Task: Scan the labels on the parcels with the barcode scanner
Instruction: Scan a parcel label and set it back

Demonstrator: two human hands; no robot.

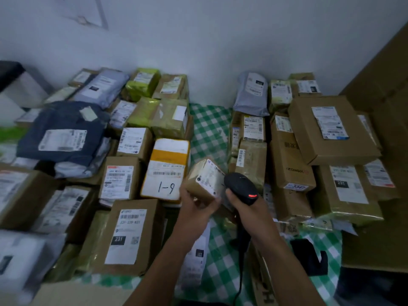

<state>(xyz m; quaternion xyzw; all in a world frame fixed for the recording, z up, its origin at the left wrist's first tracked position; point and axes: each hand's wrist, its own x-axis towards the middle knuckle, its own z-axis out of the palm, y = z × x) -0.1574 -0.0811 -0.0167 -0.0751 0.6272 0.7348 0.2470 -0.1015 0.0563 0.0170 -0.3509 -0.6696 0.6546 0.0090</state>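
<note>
Left hand (196, 205) is gripping a small brown cardboard parcel (204, 181), right hand (239, 203) is clutching the black barcode scanner (241, 187). Guessing the surrounding piles (132, 173) are all waiting.

Your stock by colour:
- cloth (207, 129): green-and-white check
- scanner (241, 188): black, red glow on top
- small parcel (205, 180) you hold: brown, white label
- box marked 1-9 (167, 168): white, yellow band
- mailer bag (64, 124): dark blue
- second bag (251, 96): pale grey
- wrapped parcel (142, 83): yellow-green

Tilted small brown parcel (204, 182), black scanner (241, 187) perhaps touching
</note>
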